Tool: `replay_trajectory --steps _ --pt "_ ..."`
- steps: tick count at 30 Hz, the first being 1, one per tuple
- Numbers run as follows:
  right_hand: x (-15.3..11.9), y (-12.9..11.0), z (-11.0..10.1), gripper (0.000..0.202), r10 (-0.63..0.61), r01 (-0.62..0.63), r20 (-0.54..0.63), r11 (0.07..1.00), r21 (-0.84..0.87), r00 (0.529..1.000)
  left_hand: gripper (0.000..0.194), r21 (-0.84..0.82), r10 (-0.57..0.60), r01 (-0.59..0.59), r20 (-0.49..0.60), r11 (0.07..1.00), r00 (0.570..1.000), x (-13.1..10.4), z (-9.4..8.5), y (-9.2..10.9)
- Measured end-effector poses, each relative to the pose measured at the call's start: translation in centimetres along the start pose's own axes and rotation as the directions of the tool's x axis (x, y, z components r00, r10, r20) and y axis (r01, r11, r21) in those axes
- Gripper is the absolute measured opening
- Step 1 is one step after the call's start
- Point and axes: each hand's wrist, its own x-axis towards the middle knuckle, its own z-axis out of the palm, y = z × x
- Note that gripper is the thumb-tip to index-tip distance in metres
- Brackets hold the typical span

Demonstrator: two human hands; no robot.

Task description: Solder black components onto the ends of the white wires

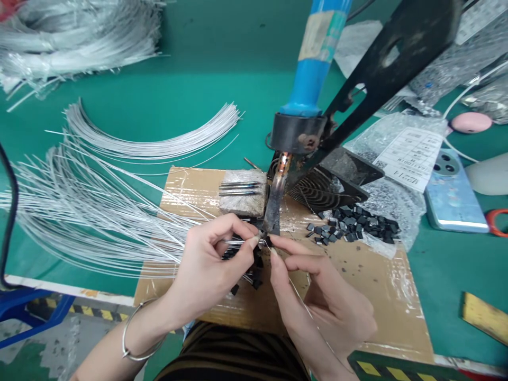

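My left hand (pixel 210 270) is closed in a pinch on a thin white wire, its fingertips just under the tip of a clamped soldering iron (pixel 274 203). Opposite it, my right hand (pixel 317 296) pinches a thin strand of solder wire (pixel 305 307) that trails down over the palm. The solder's end meets the wire end at the iron tip; a small dark piece there is too small to make out. Below the fingertips lie black connector-like parts (pixel 257 278), some with white wires attached. Loose white wires (pixel 119 211) fan out leftward from my left hand.
A black bracket (pixel 381 74) holds the iron over a cardboard sheet (pixel 381 312). Around it are a fan (pixel 317 188), a wrapped block (pixel 243 203), a pile of small black parts (pixel 357 225), a phone (pixel 456 196) and a curved wire bundle (pixel 151 145).
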Motion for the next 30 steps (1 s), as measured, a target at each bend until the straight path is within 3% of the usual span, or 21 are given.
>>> replay_trajectory --steps 30 --pt "0.09 0.14 0.09 0.015 -0.026 0.026 0.001 1.0 -0.012 1.0 0.011 0.022 0.001 -0.001 -0.003 1.0 1.0 0.19 0.05 -0.01"
